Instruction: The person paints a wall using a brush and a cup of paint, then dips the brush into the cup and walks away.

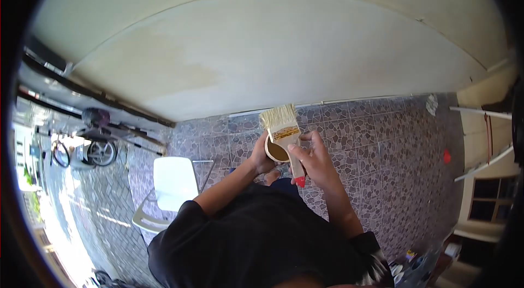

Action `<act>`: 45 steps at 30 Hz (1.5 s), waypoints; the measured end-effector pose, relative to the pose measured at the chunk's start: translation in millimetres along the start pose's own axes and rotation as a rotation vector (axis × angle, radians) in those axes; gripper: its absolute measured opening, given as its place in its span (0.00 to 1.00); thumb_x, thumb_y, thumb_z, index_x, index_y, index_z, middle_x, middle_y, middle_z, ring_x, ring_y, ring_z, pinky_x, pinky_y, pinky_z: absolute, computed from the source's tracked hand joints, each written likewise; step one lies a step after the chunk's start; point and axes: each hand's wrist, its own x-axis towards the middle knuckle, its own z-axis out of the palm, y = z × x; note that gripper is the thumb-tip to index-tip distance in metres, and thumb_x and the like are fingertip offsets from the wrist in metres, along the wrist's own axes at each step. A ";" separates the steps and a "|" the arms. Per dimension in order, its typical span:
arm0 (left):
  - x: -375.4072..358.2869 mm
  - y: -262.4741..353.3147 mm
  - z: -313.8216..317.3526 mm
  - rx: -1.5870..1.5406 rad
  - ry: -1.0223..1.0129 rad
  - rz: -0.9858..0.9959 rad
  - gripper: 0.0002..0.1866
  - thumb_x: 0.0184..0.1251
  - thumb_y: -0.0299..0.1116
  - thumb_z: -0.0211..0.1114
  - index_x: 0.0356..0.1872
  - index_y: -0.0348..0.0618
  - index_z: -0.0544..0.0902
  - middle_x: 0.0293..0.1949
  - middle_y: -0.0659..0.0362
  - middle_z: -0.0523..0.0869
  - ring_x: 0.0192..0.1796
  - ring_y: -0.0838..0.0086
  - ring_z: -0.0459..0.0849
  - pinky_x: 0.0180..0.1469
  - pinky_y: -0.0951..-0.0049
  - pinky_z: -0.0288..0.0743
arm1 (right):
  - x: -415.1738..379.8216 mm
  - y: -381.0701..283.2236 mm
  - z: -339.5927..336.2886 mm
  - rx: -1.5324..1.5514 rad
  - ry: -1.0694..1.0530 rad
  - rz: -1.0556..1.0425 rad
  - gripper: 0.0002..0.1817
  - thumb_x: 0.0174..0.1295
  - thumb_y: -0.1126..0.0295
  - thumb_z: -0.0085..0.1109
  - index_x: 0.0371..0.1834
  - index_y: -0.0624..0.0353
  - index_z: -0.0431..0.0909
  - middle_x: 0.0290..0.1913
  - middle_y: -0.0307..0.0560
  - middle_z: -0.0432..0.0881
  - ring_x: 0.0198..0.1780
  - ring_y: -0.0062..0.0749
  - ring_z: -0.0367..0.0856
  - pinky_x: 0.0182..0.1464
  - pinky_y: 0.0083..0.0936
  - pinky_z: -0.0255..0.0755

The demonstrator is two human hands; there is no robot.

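Note:
My right hand (pixel 315 160) grips a wide paintbrush (pixel 285 124) by its handle, whose red end pokes out below the fingers. Cream-coloured bristles point up and away from me, toward the wall. Wrapped round the side of a small cup (pixel 269 151) is my left hand (pixel 262 156); brownish-yellow liquid shows inside the cup. The brush passes over the cup's mouth and covers part of its rim. Both hands are close together in front of my body, above the tiled floor (pixel 376 173).
A pale wall (pixel 284 42) with a darker beige patch (pixel 180 67) rises ahead. To the left stands a white chair (pixel 176 179), with a parked motorbike (pixel 93 151) farther out. A red object (pixel 447 156) lies on the floor at right, near a white ladder-like frame (pixel 486 162).

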 end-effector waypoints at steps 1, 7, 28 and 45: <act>-14.4 1.6 -0.6 -0.044 -0.023 0.024 0.31 0.82 0.55 0.39 0.71 0.44 0.74 0.63 0.50 0.83 0.63 0.57 0.83 0.65 0.51 0.79 | -4.9 -3.1 11.6 0.048 -0.028 0.009 0.22 0.73 0.65 0.63 0.57 0.63 0.60 0.27 0.54 0.83 0.21 0.31 0.85 0.17 0.32 0.82; -101.6 -12.8 -65.3 -0.090 -0.011 0.181 0.31 0.85 0.55 0.38 0.72 0.42 0.73 0.64 0.49 0.82 0.64 0.58 0.84 0.66 0.51 0.79 | -42.7 -17.0 103.0 0.119 -0.160 0.071 0.24 0.73 0.63 0.63 0.59 0.65 0.61 0.26 0.55 0.83 0.19 0.34 0.84 0.16 0.30 0.80; -433.1 -86.5 -171.3 -0.575 0.495 1.245 0.35 0.82 0.59 0.38 0.73 0.42 0.72 0.65 0.49 0.82 0.66 0.59 0.82 0.68 0.51 0.78 | -98.8 5.2 448.3 -0.244 -1.338 0.281 0.30 0.73 0.68 0.64 0.71 0.71 0.64 0.31 0.55 0.88 0.24 0.28 0.87 0.21 0.23 0.80; -466.8 -121.5 -177.7 -0.725 0.519 1.682 0.28 0.79 0.53 0.49 0.65 0.42 0.77 0.53 0.52 0.86 0.55 0.63 0.87 0.58 0.59 0.84 | -118.9 17.5 551.9 -0.559 -1.816 0.148 0.29 0.71 0.67 0.67 0.69 0.72 0.68 0.26 0.50 0.88 0.30 0.22 0.87 0.32 0.20 0.77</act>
